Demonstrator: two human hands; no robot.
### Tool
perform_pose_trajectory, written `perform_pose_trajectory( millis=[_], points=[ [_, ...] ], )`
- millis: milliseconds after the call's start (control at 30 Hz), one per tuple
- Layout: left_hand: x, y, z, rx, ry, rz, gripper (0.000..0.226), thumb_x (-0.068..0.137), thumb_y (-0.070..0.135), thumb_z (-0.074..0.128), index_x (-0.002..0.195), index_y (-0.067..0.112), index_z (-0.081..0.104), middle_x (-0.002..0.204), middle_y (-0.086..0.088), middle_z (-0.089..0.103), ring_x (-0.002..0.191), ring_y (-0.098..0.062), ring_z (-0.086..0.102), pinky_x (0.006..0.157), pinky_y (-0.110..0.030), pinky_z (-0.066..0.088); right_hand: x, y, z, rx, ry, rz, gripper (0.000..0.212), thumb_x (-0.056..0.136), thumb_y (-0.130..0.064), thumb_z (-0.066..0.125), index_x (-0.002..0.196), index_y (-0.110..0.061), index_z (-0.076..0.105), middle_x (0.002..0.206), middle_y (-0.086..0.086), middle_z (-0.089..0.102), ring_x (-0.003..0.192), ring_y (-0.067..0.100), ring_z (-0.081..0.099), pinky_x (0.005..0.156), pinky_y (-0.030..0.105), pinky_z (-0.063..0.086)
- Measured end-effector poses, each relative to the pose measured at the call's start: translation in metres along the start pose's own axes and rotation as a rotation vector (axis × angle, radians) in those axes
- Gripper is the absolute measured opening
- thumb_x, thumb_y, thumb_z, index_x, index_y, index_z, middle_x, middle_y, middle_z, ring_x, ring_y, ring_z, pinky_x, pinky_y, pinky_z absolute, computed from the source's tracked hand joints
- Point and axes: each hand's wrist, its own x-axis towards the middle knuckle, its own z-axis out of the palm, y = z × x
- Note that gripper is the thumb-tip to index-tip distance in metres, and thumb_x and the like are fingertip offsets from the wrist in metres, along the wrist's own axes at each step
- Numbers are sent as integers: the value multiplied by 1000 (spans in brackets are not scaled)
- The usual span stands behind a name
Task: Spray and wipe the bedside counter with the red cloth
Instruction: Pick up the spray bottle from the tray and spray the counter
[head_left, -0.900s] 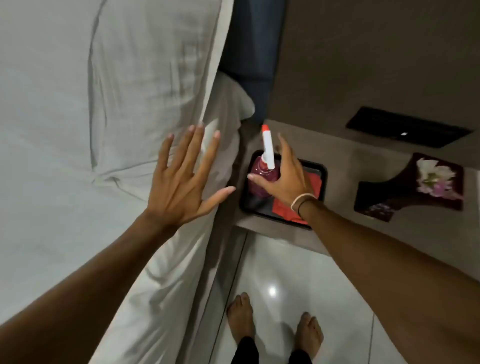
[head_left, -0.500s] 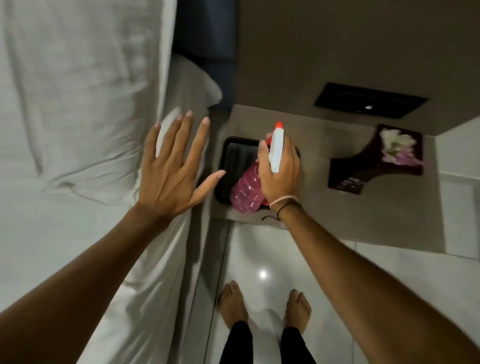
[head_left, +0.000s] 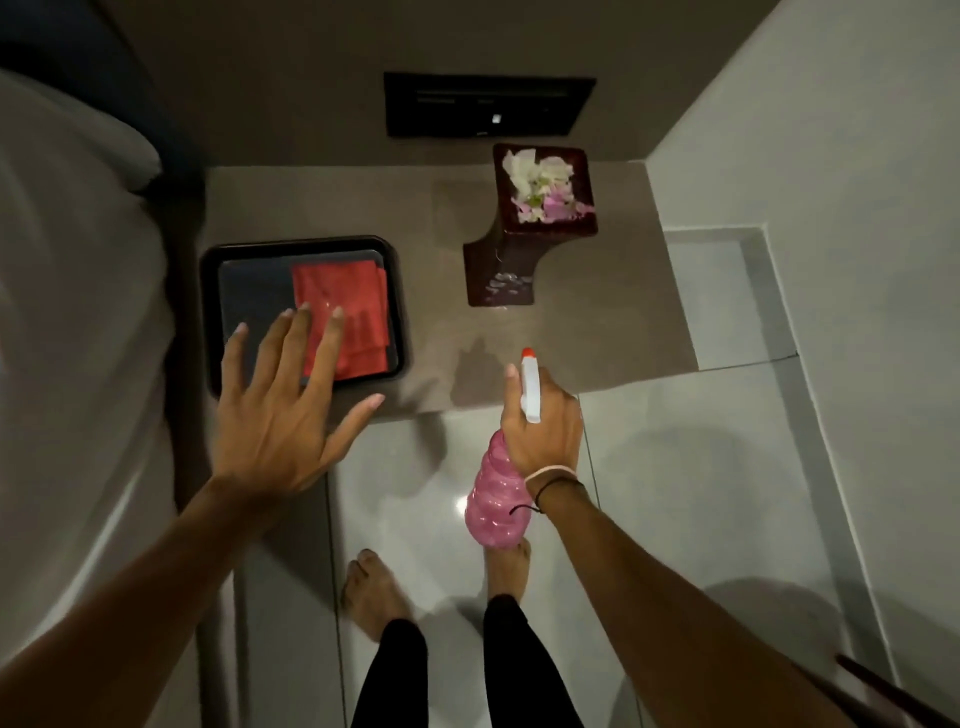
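Observation:
The bedside counter (head_left: 597, 322) is a grey-brown slab against the wall. On its left end sits a black tray (head_left: 213, 312) holding the folded red cloth (head_left: 348, 296). My left hand (head_left: 283, 410) hovers open over the tray's near edge, fingers spread, fingertips over the cloth's near left corner. My right hand (head_left: 545, 431) grips the neck of a pink spray bottle (head_left: 493, 504) with a white trigger head and red nozzle, held off the counter's front edge and pointing at the counter.
A dark vase (head_left: 524, 228) with white and pink flowers stands mid-counter near the wall. A black switch panel (head_left: 488, 104) is set in the wall above. The white bed (head_left: 72, 312) borders the left. My bare feet stand on glossy tile floor (head_left: 701, 493).
My right hand lifted the spray bottle out of the tray and drew it right and back past the counter edge. My left hand moved from over the bed to above the tray.

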Motion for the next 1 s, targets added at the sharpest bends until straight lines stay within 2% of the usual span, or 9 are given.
perform_pose_trajectory(
  millis=[233, 333, 500, 600, 733, 833, 1000],
  points=[
    [-6, -12, 3, 14, 27, -16, 86, 99, 71, 29, 163, 14, 22, 159, -26, 41, 147, -40, 42, 124, -61, 22, 6, -4, 10, -9, -54, -47, 34, 101, -40, 52, 87, -12, 63, 68, 5, 65, 57, 21, 65, 56, 41, 61],
    [-11, -28, -1, 23, 56, -38, 86, 99, 70, 33, 162, 13, 24, 160, -25, 41, 146, -40, 42, 123, -61, 25, 6, -29, 12, 14, -44, -161, 36, 100, -47, 50, 87, -16, 61, 68, -3, 59, 56, 14, 59, 55, 37, 60],
    [-21, -79, -22, 65, 100, -93, 87, 99, 70, 34, 162, 11, 26, 159, -25, 42, 147, -39, 43, 123, -61, 25, 13, -107, 29, 102, -15, -408, 48, 98, -57, 44, 94, -12, 62, 79, 0, 64, 62, 13, 60, 57, 20, 47],
    [-32, -121, -36, 109, 105, -149, 88, 99, 71, 34, 162, 9, 25, 159, -24, 43, 148, -38, 42, 123, -61, 25, 22, -167, 52, 197, -65, -477, 51, 95, -56, 48, 100, -7, 63, 86, 6, 65, 70, 18, 62, 60, 29, 54],
    [-46, -156, -45, 130, 119, -157, 90, 97, 71, 38, 160, 8, 29, 159, -23, 43, 148, -36, 42, 121, -60, 30, 34, -230, 91, 180, -56, -608, 48, 94, -48, 58, 106, -2, 66, 91, 10, 69, 77, 22, 67, 65, 37, 57],
    [-52, -167, -45, 116, 123, -145, 92, 96, 73, 37, 159, 6, 33, 158, -23, 45, 148, -37, 43, 121, -60, 32, 42, -262, 118, 160, -168, -631, 52, 92, -53, 58, 107, -2, 64, 93, 12, 68, 76, 29, 67, 65, 47, 55],
    [-57, -173, -39, 89, 143, -157, 93, 95, 74, 39, 155, 3, 39, 158, -24, 45, 148, -38, 41, 119, -60, 35, 49, -278, 146, 137, -238, -670, 55, 90, -55, 61, 108, -3, 62, 90, 12, 65, 71, 26, 63, 64, 45, 55]
  ],
)
